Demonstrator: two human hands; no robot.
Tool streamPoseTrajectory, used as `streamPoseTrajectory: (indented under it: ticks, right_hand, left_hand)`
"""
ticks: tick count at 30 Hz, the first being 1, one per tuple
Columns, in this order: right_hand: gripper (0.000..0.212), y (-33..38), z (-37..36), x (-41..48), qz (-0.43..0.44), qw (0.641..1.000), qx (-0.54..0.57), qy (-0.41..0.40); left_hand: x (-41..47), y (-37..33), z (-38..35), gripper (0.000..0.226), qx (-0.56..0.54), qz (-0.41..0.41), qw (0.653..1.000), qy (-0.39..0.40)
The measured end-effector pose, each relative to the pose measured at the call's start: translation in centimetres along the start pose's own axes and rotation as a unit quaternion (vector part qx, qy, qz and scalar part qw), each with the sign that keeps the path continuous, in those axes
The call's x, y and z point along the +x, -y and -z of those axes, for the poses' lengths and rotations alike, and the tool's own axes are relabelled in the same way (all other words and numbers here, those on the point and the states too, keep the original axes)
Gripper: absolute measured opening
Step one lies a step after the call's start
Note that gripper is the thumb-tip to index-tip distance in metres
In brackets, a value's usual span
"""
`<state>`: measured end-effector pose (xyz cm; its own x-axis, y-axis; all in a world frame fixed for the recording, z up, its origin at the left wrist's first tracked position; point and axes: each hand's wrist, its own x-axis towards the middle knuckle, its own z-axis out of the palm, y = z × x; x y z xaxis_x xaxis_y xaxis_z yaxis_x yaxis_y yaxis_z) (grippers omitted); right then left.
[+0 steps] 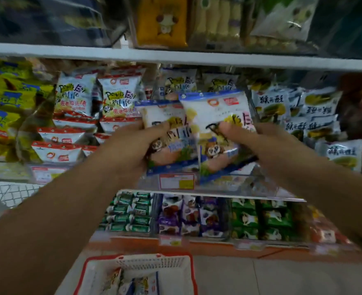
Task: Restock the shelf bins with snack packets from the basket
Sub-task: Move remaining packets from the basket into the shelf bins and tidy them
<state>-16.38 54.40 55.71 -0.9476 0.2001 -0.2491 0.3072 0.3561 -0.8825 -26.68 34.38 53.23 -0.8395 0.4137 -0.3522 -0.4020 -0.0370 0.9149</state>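
Packets sit in both hands at the centre of the frame. The left hand (131, 150) grips one blue-edged snack packet (171, 133) with its thumb across the front. Just right of it, the right hand (250, 141) pinches a second blue-edged packet (214, 116) the same way. Both packets are upright, and the second overlaps the first's edge.

The step in hand looks to be placing them in the clear shelf bin (246, 184) directly behind, where matching packets (180, 81) stand. It would go best one packet at a time, printed face outward, lifted over the bin's front lip rather than pushed against it. They should stay out of the bin to the left, whose red-edged packets (73, 96) are a different sort. The film looks thin and puffed, so a light hold should do; squeezing could crush the contents.

Across the shelving, yellow packets (5, 99) fill the far left and white-and-green packets (271, 105) the right. A price tag (176, 181) hangs below the held pair. The lower shelf (214, 244) carries green and purple rows, blurred. At the bottom of the frame a red-rimmed basket (154, 262) sits on the floor (261, 277) with a few packets inside, so restocking is not finished.
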Motion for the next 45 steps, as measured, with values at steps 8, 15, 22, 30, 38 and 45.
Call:
streamPoseTrajectory:
  ticks: [8, 15, 22, 30, 38, 45]
  right_hand:
    - [0.078, -0.9, 3.2, 9.9, 0.084, 0.947, -0.166, -0.261]
    - [0.081, -2.8, 3.6, 13.9, 0.050, 0.917, -0.259, -0.299]
    - [0.074, -3.7, 3.4, 16.2, 0.053, 0.881, -0.352, -0.312]
    - [0.071, -3.5, 2.5, 13.8, 0.207, 0.821, -0.461, -0.266]
    - [0.079, -3.4, 1.5, 15.8, 0.120, 0.799, -0.572, -0.138]
    - [0.074, -3.3, -0.4, 16.2, -0.003, 0.849, -0.515, -0.114]
  left_hand:
    - [10.9, -3.0, -2.8, 0.046, 0.148, -0.113, 0.970, -0.154]
    - [15.8, -2.8, -3.3, 0.037, 0.242, -0.147, 0.939, -0.193]
    - [17.4, -1.6, -2.9, 0.036, 0.339, -0.224, 0.883, -0.234]
    - [14.1, 0.5, -2.8, 0.048, 0.483, -0.382, 0.771, -0.159]
    - [14.4, 2.1, -3.2, 0.067, 0.716, -0.262, 0.646, -0.047]
    - [15.2, 1.7, -3.2, 0.062, 0.734, -0.190, 0.652, 0.006]
